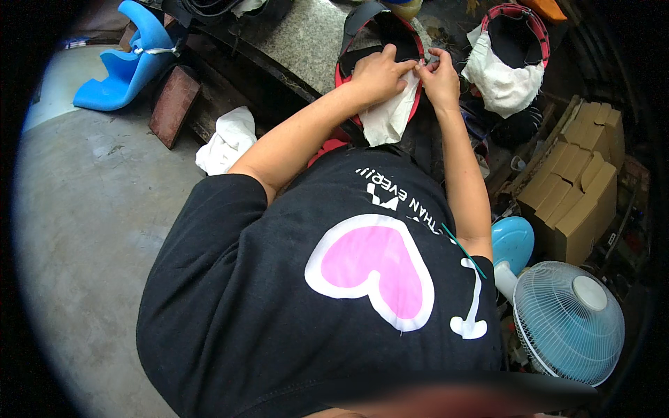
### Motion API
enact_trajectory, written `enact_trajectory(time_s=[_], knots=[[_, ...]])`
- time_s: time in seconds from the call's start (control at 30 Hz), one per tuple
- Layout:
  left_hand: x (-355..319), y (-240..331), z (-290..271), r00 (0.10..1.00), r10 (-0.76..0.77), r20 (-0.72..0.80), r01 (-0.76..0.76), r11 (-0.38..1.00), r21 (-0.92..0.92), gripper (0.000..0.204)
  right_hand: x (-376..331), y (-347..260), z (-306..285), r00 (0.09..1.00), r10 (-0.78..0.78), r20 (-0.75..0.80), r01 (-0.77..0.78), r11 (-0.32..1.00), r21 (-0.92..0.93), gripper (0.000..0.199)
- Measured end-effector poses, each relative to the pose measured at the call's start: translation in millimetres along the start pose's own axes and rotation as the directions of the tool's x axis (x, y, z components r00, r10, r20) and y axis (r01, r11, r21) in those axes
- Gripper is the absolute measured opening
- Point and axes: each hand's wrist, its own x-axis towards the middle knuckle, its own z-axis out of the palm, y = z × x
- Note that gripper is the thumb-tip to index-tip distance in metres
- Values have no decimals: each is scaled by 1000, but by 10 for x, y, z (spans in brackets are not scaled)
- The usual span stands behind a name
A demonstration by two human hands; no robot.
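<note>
Item: left hand (pixel 378 73). Lies palm-down on a cream cloth (pixel 392 111), fingers curled and pressing it flat; fingertips meet the right hand at the cloth's upper edge.

Item: right hand (pixel 440 78). Fingers pinched together on the upper edge of the cloth, just beside the left fingertips. What exactly sits inside the pinch is too small to tell.

Item: cream cloth. Under and below the left fingers, draped over the red-rimmed black piece (pixel 380 42) and hanging down toward the person's chest.

Item: red-rimmed black piece. Rounded, black inside with a red border; curves around above and to both sides of the fingers and rests on a speckled grey stone slab (pixel 306 38).

Item: second red-rimmed black piece (pixel 517 31). Beyond the right fingers to the right, with white cloth (pixel 503 82) bunched at its lower side.

Item: cardboard boxes (pixel 578 188). Plain brown, rectangular, packed in a stack; right of and below the right fingers, well apart. No label readable.

Item: electric fans. One white-grilled with pale blue blades (pixel 568 320), one small blue round one (pixel 512 244); far below the right fingers, by the elbow.

Item: blue moulded foam shape (pixel 132 59). Far left of the left fingers, at the floor's edge.

Item: rust-brown flat slab (pixel 174 104). Leaning, left of the left fingers, near the blue shape.

Item: crumpled white rag (pixel 228 139). On the concrete floor (pixel 90 209), below-left of the left fingers.
</note>
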Motion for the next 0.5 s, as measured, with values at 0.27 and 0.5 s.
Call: enact_trajectory(time_s=[0.27, 0.5], knots=[[97, -232, -12, 997, -61, -54, 38, 935, -353, 45, 170, 186, 108, 988, 79, 133, -100, 982, 162, 33], [204, -30, 0, 954, -124, -273, 72, 978, -194, 27, 153, 162, 144, 990, -33, 138, -3, 968, 250, 25]])
